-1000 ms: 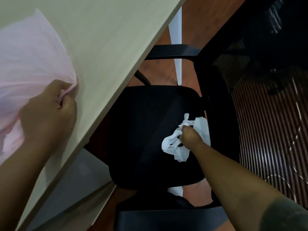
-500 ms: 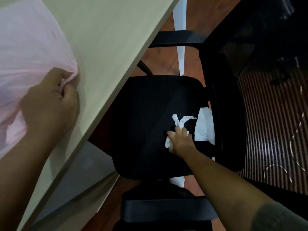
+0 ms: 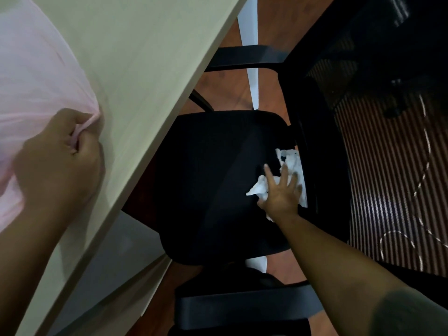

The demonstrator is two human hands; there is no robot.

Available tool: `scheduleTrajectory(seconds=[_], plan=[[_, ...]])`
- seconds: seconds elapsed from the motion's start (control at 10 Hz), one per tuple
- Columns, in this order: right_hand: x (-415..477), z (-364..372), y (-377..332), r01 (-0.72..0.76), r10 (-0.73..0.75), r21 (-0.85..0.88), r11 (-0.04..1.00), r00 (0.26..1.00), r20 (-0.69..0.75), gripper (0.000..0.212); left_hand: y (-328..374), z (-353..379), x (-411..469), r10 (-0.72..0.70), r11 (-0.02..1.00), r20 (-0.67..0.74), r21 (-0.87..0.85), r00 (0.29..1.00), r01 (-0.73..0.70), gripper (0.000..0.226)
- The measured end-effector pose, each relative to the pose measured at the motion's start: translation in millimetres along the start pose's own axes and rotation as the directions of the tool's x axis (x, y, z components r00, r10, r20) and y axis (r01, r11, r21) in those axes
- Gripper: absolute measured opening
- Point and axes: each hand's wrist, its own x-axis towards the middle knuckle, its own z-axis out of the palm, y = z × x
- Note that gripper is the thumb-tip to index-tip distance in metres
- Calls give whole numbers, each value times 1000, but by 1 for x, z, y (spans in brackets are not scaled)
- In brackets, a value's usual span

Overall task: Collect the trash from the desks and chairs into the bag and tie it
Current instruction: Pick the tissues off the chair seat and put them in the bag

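Your left hand grips the pink bag on the desk. Your right hand, fingers spread, lies on crumpled tissue on the chair seat.

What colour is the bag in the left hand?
Pale pink bag, slightly see-through, gripped by the left hand; seen in the head view.

A pale beige wood-grain surface runs diagonally across the left, overhanging a black office chair with a fabric seat. Black plastic armrests flank the seat, and a dark mesh backrest stands at the right. Below are a reddish-brown wooden floor, a slanted white leg and a grey panel. The light is dim.
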Motion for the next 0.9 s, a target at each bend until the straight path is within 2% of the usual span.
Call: scheduleTrajectory(seconds=[0.1,0.2,0.3,0.4,0.5,0.6,0.7,0.8,0.9], plan=[[7,-3,3,-129,122,89,988,989,77,112,-3,4,2,14,999,-44,-42,999,-16,26],[15,-12,9,-224,185,210,952,965,187,99,-6,7,3,-5,997,-33,-81,999,2,34],[25,-10,9,-250,234,321,914,968,88,61,-8,9,6,-18,996,-1,-91,1000,18,39],[39,-6,13,-292,273,298,909,956,105,40,-8,9,4,21,998,1,-64,1000,-20,29],[43,1,10,-247,219,265,932,967,131,29,-8,7,1,15,997,-9,-71,1000,-16,22],[29,10,-9,-80,31,256,963,981,190,23,-3,4,0,20,1000,-38,-1,999,-20,19],[-8,2,-38,83,-146,302,950,971,191,25,6,-1,-4,42,999,14,15,999,-42,16],[-25,0,-48,123,-205,349,929,957,206,25,12,-8,-4,28,999,91,25,995,-30,10],[-33,-12,-52,181,-251,313,932,947,200,25,20,-14,-9,-18,1000,75,6,997,17,17]])
